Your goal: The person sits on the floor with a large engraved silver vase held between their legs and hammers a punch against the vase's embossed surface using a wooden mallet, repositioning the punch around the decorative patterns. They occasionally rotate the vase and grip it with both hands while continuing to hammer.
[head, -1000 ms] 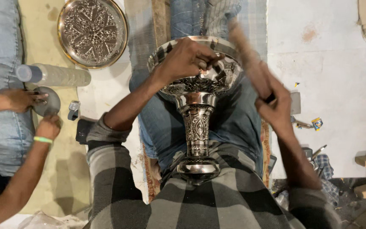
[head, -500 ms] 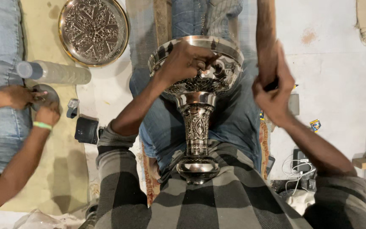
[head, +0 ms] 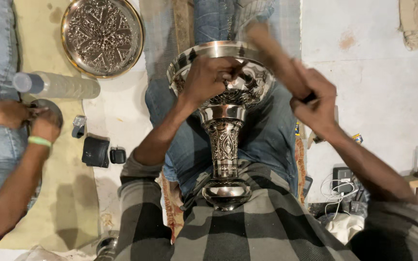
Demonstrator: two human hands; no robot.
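Note:
A tall engraved silver-coloured metal stand (head: pixel 224 145) with a wide bowl top lies along my lap, its base against my checked shirt. My left hand (head: pixel 210 77) rests on the bowl's rim with fingers pinched on a small tool that is mostly hidden. My right hand (head: pixel 313 104) is closed around a wooden mallet (head: pixel 272 53), blurred with motion, its head over the bowl.
An engraved round metal plate (head: pixel 102 36) lies on the floor at upper left, with a clear plastic bottle (head: pixel 56 84) below it. Another person's hands (head: pixel 30 118) work on a small round piece at left. A black pouch (head: pixel 96 152) and chargers with cables (head: pixel 342 186) lie nearby.
My right hand has swung the mallet up and back down toward the bowl. My left hand has stayed on the rim. The other person's hands shifted slightly.

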